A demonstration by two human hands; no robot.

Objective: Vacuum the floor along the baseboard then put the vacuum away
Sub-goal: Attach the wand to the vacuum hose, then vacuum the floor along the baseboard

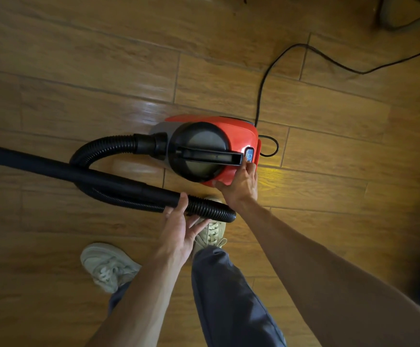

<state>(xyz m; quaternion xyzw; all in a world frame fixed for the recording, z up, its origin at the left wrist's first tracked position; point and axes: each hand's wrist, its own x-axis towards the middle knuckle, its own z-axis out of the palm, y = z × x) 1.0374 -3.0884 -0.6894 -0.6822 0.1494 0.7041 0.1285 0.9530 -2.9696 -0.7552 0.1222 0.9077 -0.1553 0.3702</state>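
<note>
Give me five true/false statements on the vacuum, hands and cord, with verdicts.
1. The right hand touches the button at the rear of the vacuum. True.
2. The vacuum is blue. False: its body is red, with a black top and handle.
3. The left hand holds the hose between thumb and fingers. True.
4. The cord is wound up on the vacuum. False: it trails loose across the floor and out of view at the right.
5. The person is barefoot. False: both feet wear pale shoes.
</note>
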